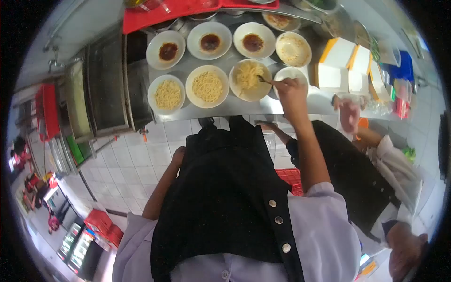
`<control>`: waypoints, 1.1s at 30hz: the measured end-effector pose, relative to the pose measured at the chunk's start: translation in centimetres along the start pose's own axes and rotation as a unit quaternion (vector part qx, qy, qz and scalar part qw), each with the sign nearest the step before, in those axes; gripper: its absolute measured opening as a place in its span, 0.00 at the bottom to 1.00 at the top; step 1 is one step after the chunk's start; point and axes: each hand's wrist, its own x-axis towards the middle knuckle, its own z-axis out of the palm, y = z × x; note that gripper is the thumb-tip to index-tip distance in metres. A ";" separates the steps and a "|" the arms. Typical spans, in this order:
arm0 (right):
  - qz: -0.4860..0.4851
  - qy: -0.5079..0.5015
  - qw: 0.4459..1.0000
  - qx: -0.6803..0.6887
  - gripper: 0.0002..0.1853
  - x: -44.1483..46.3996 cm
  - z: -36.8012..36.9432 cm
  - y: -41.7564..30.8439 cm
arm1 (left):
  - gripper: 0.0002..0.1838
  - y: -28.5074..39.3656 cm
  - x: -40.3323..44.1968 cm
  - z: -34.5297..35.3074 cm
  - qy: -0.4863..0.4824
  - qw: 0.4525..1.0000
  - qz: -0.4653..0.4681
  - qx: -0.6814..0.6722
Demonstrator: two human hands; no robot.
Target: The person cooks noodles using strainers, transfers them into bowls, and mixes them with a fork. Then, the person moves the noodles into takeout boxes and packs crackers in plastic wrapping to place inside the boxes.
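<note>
Right hand (290, 89) closed on utensil (266, 81), tip in noodles (247, 76) in front-row bowl (258, 94); left hand (178, 155) low beside apron (211, 178), can't tell grip. 2 more noodle bowls (189, 92) to left, 3 sauce bowls (209, 27) behind. Lifting too fast could flick noodles onto counter (271, 107); pushing sideways could tip the bowl.

I see the right hand (290, 87) holding a fork (264, 80) in a white noodle bowl (256, 97) on my far-off screen. The left hand (178, 155) is down beside the black apron (213, 188). On the shiny metal counter (213, 113), I see two more bowls of noodles (189, 87) in the same row. Three bowls with dark sauce (197, 35) sit behind them. White boxes with orange edges (332, 77) stand to the right. Near them I see another person's blurry hand (349, 116). A red tray (174, 11) lies at the back.
</note>
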 end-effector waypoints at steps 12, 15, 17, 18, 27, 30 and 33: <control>0.169 0.543 0.806 0.164 0.51 -10.9 -4.5 -1.7 | 0.26 2.6 7.0 -5.4 -0.147 0.989 -0.008 0.029; 0.127 0.601 0.782 0.106 0.49 -9.1 -10.4 0.2 | 0.25 3.9 7.4 -7.3 -0.169 0.979 0.034 0.110; 0.094 0.502 0.854 0.096 0.37 -9.0 -10.7 3.0 | 0.23 4.0 6.5 -8.2 -0.175 0.968 0.081 0.164; 0.082 0.441 0.888 0.106 0.30 -9.0 -10.1 4.7 | 0.24 2.9 6.4 -8.3 -0.181 0.963 0.101 0.171; 0.245 0.588 0.744 0.201 0.22 -3.8 -6.9 -3.3 | 0.21 -3.1 5.6 -6.4 -0.119 0.992 0.017 0.042; 0.291 0.575 0.699 0.311 0.24 -3.7 -4.7 -2.6 | 0.18 -5.9 6.3 -4.9 -0.091 0.994 -0.054 -0.037; 0.326 0.483 0.631 0.511 0.26 -4.4 -2.4 -0.4 | 0.18 -4.2 5.3 -4.9 -0.084 0.996 0.018 0.014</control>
